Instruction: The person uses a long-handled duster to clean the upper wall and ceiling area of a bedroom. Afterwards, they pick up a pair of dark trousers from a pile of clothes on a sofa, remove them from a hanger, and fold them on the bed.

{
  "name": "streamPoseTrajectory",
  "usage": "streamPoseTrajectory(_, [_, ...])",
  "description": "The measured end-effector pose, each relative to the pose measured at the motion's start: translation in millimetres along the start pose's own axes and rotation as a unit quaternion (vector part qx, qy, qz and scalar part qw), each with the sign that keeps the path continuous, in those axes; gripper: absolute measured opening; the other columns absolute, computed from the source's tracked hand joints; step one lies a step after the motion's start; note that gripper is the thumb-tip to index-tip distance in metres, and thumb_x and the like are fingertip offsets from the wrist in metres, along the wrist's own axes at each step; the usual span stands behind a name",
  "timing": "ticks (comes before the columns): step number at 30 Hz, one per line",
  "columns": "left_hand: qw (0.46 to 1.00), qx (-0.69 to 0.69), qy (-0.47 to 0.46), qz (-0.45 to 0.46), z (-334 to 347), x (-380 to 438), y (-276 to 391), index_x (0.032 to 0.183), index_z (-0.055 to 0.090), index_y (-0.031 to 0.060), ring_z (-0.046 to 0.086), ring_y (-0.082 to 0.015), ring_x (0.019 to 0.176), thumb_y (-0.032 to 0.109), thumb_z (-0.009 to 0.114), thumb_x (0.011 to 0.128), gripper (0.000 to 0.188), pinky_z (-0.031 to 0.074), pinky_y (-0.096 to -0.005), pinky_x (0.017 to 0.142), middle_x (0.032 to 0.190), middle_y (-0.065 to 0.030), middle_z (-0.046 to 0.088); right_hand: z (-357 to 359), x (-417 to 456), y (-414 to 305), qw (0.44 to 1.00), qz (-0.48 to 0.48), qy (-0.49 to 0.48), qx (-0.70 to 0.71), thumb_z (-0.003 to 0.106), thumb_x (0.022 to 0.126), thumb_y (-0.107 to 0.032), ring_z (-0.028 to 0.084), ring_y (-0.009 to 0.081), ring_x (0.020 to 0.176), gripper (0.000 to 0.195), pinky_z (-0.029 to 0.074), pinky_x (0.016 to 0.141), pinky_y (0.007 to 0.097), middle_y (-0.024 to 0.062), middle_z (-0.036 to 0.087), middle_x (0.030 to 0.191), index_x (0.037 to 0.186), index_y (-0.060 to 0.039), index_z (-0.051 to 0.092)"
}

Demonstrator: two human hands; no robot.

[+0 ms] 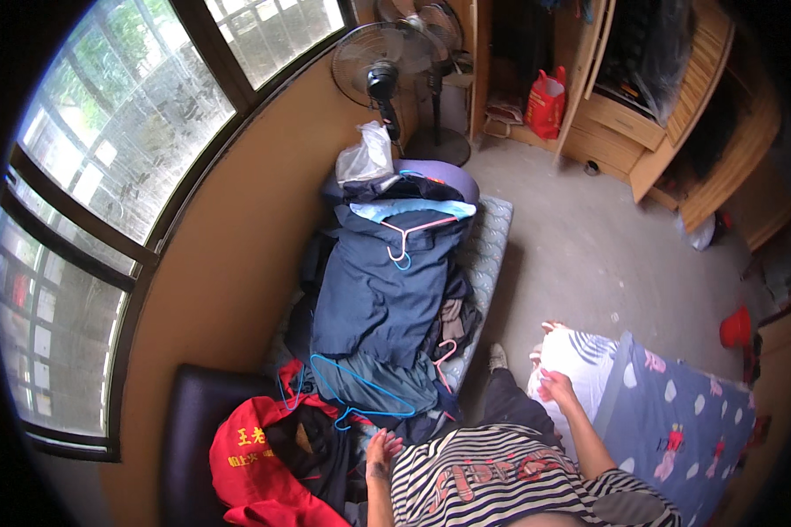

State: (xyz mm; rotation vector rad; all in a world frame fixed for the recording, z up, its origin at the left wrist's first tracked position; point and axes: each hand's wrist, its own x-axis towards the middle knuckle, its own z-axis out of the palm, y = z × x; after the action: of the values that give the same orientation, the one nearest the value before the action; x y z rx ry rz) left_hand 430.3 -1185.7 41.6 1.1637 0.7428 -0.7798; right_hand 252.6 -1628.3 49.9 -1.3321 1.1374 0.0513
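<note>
My left hand (383, 448), palm turned inward and seemingly empty, is beside the edge of a clothes pile. Just beyond it lies a blue wire hanger (369, 388) on grey-green cloth. My right hand (555, 387) is over a white cloth (560, 408) next to a grey-blue patterned sheet (672, 415); whether its fingers grip anything is unclear. A dark blue garment (385, 283) lies spread over the pile, with a pink hanger (405, 234) at its upper end. Another pink hanger (443, 362) rests near the mattress edge. Red cloth bearing writing (257, 461) lies to the left.
The patterned mattress (498, 244) stands along a brown wall under windows. Two standing fans (382, 79) are at its far end. Beyond the grey floor are an open wooden wardrobe (619, 125) and a red bag (546, 105). A red bucket (735, 327) stands at right.
</note>
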Motion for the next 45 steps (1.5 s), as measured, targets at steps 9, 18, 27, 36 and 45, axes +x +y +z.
streamPoseTrajectory(9, [0.964, -0.169, 0.204, 0.032, 68, -8, -95, 0.112, 0.047, 0.0051, 0.063, -0.0299, 0.084, 0.024, 0.059, 0.084, 0.036, 0.054, -0.0359, 0.068, 0.097, -0.0167, 0.059, 101, 218, -324, 0.926, -0.276, -0.208, -0.154, 0.06, 0.083, -0.017, 0.053, 0.0093, 0.052, 0.04, 0.046, 0.048, 0.0242, 0.0029, 0.059, 0.066, 0.12, -0.0066, 0.053])
streamPoseTrajectory(18, [0.919, -0.221, 0.313, -0.098, 237, -71, -191, 0.105, 0.058, 0.0009, 0.06, -0.0221, 0.087, 0.033, 0.049, 0.087, 0.037, 0.049, -0.0362, 0.08, 0.096, -0.012, 0.063, 235, 378, -478, 0.744, -0.509, -0.091, -0.423, 0.072, 0.067, -0.031, 0.053, 0.0303, 0.097, 0.065, 0.045, 0.083, 0.041, 0.0149, 0.054, 0.107, 0.126, -0.0175, 0.047])
streamPoseTrajectory(27, [0.866, -0.343, 0.344, -0.123, 309, -108, -240, 0.107, 0.057, -0.0002, 0.06, -0.0227, 0.088, 0.031, 0.05, 0.087, 0.038, 0.049, -0.0365, 0.08, 0.098, -0.0117, 0.062, 303, 418, -462, 0.745, -0.49, -0.171, -0.419, 0.055, 0.077, -0.057, 0.056, 0.0359, 0.099, 0.068, 0.043, 0.082, 0.042, 0.0218, 0.058, 0.106, 0.129, -0.0142, 0.043])
streamPoseTrajectory(36, [0.886, -0.343, 0.311, 0.021, 263, -47, -175, 0.113, 0.046, 0.001, 0.063, -0.0307, 0.077, 0.03, 0.061, 0.084, 0.044, 0.055, -0.036, 0.062, 0.094, -0.0134, 0.056, 234, 248, -491, 0.777, -0.54, -0.189, -0.264, 0.055, 0.088, -0.035, 0.048, 0.0159, 0.103, 0.045, 0.034, 0.091, 0.027, 0.0056, 0.056, 0.103, 0.123, -0.0073, 0.052])
streamPoseTrajectory(45, [0.956, -0.211, 0.142, 0.149, 286, 40, 24, 0.125, 0.041, 0.0027, 0.062, -0.0236, 0.086, 0.033, 0.055, 0.087, 0.05, 0.053, -0.0309, 0.07, 0.112, -0.0152, 0.053, 158, 162, -508, 0.911, -0.203, -0.326, 0.148, 0.056, 0.083, -0.05, 0.052, 0.0178, 0.101, 0.05, 0.041, 0.089, 0.0318, 0.0069, 0.055, 0.108, 0.106, -0.0051, 0.05])
